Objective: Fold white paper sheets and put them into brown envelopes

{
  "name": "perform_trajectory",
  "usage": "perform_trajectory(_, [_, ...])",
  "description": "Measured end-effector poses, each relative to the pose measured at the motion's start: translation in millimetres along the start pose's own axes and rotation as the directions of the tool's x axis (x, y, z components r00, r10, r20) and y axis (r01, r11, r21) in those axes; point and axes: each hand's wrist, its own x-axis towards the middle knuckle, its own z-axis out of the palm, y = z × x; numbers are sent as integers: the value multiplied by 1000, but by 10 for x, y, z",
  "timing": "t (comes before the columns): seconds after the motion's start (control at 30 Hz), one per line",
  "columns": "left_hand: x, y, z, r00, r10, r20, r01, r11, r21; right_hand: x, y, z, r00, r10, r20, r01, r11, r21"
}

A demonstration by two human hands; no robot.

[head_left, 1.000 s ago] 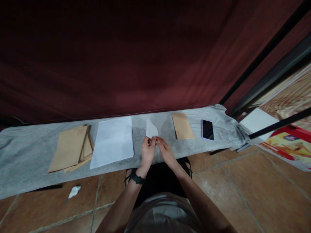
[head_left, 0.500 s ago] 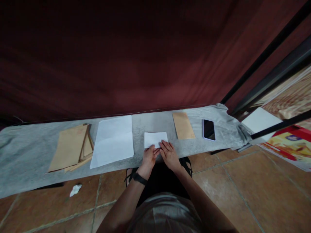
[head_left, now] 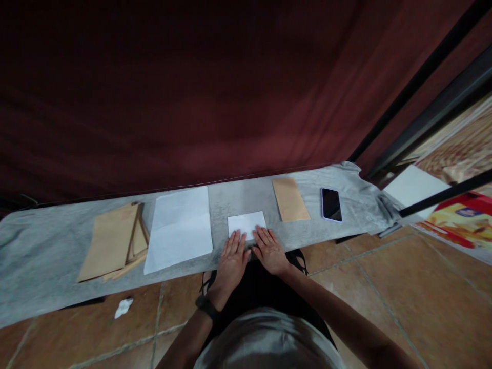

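A small white folded paper (head_left: 246, 221) lies on the grey cloth-covered bench in front of me. My left hand (head_left: 232, 259) rests palm down with its fingers stretched over the paper's lower left edge. On the lower right edge lies my right hand (head_left: 270, 251), also flat, with its fingers extended. Both thumbs point inward, close to each other. To the left is a stack of large white sheets (head_left: 180, 228); to the right, a single brown envelope (head_left: 291, 200).
Several brown envelopes (head_left: 109, 238) overlap at the left of the grey bench (head_left: 46, 256). A phone (head_left: 331, 205) lies at the right. Beyond the bench hangs a dark red cloth (head_left: 215, 102). A black frame bar (head_left: 446, 199) crosses the right side.
My left hand has turned palm down and spread its fingers along the paper's near edge. My right hand has flattened and shifted slightly right. The view has tilted a little.
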Motion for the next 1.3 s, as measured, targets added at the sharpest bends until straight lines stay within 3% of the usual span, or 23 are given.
perform_trajectory(0.1, [-66,-129,81,994,86,66,-101,957,273,-15,19,3,1000,-24,-2,24,999,-25])
perform_trajectory(0.2, [-100,-186,124,992,110,64,-126,923,365,-29,30,-8,999,-50,-3,50,998,-43])
perform_trajectory(0.33, [-4,-135,193,996,78,36,-86,933,350,-35,16,-14,998,-59,-15,58,997,-59])
perform_trajectory(0.5, [296,-8,341,998,51,35,-59,954,294,-38,-44,-7,1000,-5,-18,4,998,-58])
perform_trajectory(0.67, [492,-66,320,999,18,27,-26,951,309,15,-76,-91,999,52,10,-52,999,-12])
perform_trajectory(0.8, [527,-154,261,1000,-29,3,26,947,319,249,-63,-169,991,127,32,-128,991,30])
perform_trajectory(0.97, [523,-154,273,999,-39,-9,40,947,320,552,-8,-83,993,96,68,-94,995,-35])
perform_trajectory(1.3, [581,-91,316,996,-75,-41,84,953,292,479,287,79,990,138,-6,-138,984,-115])
